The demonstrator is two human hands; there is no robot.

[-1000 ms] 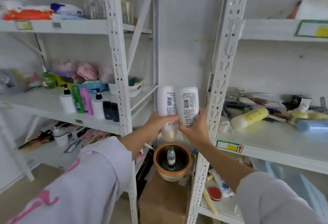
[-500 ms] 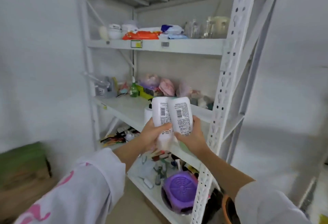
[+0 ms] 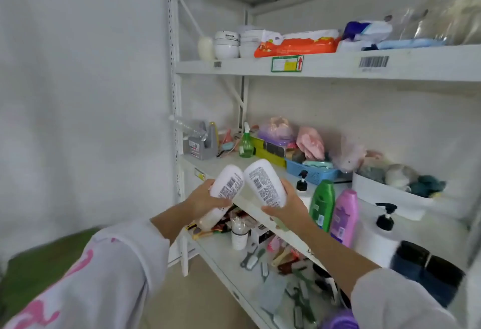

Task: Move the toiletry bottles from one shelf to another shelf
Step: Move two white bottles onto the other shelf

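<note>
Two white bottles are in the head view, one in each hand, both held cap-down in front of the edge of the middle shelf (image 3: 270, 220). The left hand (image 3: 201, 199) is closed around the lower part of the left white bottle (image 3: 225, 188), and the right hand (image 3: 287, 203) is closed around the lower part of the right white bottle (image 3: 265, 182); the two bottles lean toward each other and seem to touch near their upper ends. They look like smooth, stiff plastic, so they are probably light and not fragile, but a little slippery; a grip around the middle of the body, as now, seems the safest place. Each bottle shows a back label with a barcode and small dense print, which is too small to read. On the middle shelf stand a green bottle (image 3: 322, 205), a pink bottle (image 3: 343, 218) and pump bottles, whose labels cannot be read either. The upper shelf edge carries a green-framed tag with a red arrow (image 3: 287, 63) and a barcode sticker (image 3: 374, 62); no brand name is legible anywhere.
</note>
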